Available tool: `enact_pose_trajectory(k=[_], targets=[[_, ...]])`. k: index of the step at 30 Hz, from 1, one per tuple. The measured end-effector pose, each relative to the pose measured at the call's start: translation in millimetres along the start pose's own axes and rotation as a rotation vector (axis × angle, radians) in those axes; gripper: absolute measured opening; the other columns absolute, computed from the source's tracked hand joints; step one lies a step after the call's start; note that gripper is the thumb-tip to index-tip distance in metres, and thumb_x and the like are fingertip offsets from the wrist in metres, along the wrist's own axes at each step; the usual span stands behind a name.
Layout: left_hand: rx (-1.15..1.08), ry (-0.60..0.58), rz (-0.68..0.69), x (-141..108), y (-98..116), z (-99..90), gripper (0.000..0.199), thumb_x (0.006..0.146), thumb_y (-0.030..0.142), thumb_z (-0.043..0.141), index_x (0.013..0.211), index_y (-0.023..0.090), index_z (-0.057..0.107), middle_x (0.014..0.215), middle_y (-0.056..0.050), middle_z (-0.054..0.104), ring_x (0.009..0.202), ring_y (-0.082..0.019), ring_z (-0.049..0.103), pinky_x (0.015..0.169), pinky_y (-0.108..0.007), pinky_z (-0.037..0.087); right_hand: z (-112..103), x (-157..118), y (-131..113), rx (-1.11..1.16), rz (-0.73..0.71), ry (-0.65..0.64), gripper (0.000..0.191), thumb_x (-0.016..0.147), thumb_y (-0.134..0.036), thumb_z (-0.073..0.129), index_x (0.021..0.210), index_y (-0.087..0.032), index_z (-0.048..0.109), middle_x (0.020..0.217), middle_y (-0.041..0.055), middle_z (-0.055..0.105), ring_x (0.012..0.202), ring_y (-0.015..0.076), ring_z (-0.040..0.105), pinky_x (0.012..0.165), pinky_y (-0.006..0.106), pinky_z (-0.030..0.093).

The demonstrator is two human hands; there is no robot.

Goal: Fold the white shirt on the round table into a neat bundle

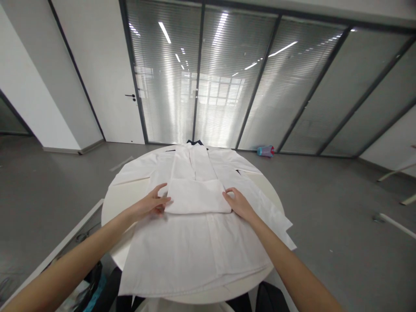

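Observation:
A white shirt [195, 255] lies spread over the round table, its sleeves reaching out to both sides and its hem near me. On its middle rests a folded white shirt [196, 197], a narrow bundle with its lower part turned up into a flat panel. My left hand [151, 203] is at the left edge of this panel, fingers apart, with a fingertip touching the cloth. At the right edge, my right hand [236, 203] has the folded shirt's border between thumb and fingers. Some of the fingertips on both sides are hidden.
The round cream table [271, 190] shows around the cloth. Dark chair parts [271, 297] and a bag [97, 286] are close below. A blue and red striped item [265, 151] lies on the floor by the glass partition [224, 86]. Pale furniture legs [398, 225] stand right.

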State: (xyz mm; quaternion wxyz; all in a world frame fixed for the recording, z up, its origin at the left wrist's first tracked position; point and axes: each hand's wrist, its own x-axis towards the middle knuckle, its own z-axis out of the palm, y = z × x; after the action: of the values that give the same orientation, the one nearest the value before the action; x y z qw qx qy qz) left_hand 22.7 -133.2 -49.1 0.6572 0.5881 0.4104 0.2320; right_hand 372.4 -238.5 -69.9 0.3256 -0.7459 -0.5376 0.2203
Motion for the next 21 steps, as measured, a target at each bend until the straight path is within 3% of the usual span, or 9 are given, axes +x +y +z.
enact_pose_trajectory(k=[3,7,11,15,18,21], targets=[[0.13,0.001,0.061,-10.3,-7.7,-1.7,0.097,0.078,0.051,0.076,0.153,0.026,0.019,0.067,0.006,0.059,0.052,-0.01,0.052,0.047,-0.019,0.037,-4.9,-19.0,10.0,0.204,-0.066,-0.057,0.046,0.089,-0.052,0.051,0.12,-0.019,0.051,0.06,-0.005,0.059,0.057,0.0177,0.057,0.058,0.027,0.039],[0.3,-0.043,0.157,-9.4,-12.8,-1.2,0.079,0.077,0.053,0.073,0.141,0.019,0.042,0.06,0.007,0.053,0.049,-0.008,0.041,0.047,-0.02,0.024,-3.6,-32.8,15.6,0.26,-0.134,-0.007,0.043,0.084,-0.049,0.054,0.115,-0.019,0.051,0.064,-0.0048,0.06,0.062,0.0175,0.057,0.063,0.028,0.04],[0.371,-0.053,0.189,-6.8,-13.8,4.8,0.073,0.075,0.053,0.072,0.134,0.017,0.048,0.052,0.011,0.043,0.048,-0.009,0.038,0.048,-0.02,0.024,3.9,-31.7,16.2,0.241,-0.143,0.027,0.026,0.083,-0.041,0.053,0.1,-0.022,0.049,0.058,-0.0075,0.053,0.056,0.0158,0.05,0.058,0.027,0.037],[0.418,-0.006,0.188,-7.9,-18.5,2.4,0.064,0.075,0.053,0.071,0.125,0.016,0.057,0.052,0.008,0.048,0.048,-0.011,0.045,0.049,-0.021,0.031,5.1,-30.7,17.0,0.149,-0.111,0.041,0.013,0.083,-0.032,0.052,0.092,-0.023,0.05,0.06,-0.0057,0.054,0.057,0.0163,0.052,0.06,0.028,0.041],[0.549,0.12,0.303,-7.4,-15.5,-0.8,0.052,0.076,0.053,0.07,0.114,0.018,0.065,0.076,-0.003,0.065,0.061,-0.015,0.058,0.055,-0.024,0.043,1.3,-31.3,9.0,0.01,-0.182,0.176,0.014,0.084,-0.03,0.053,0.094,-0.021,0.057,0.081,0.0023,0.061,0.076,0.0194,0.06,0.075,0.033,0.049],[0.785,0.254,0.562,-0.4,-1.5,11.7,0.039,0.087,0.05,0.061,0.112,0.021,0.069,0.112,-0.011,0.066,0.097,-0.024,0.065,0.082,-0.035,0.053,3.7,-27.4,-13.8,-0.151,-0.331,0.253,0.026,0.092,-0.036,0.052,0.11,-0.021,0.062,0.115,0.011,0.061,0.111,0.0254,0.058,0.099,0.043,0.044]])
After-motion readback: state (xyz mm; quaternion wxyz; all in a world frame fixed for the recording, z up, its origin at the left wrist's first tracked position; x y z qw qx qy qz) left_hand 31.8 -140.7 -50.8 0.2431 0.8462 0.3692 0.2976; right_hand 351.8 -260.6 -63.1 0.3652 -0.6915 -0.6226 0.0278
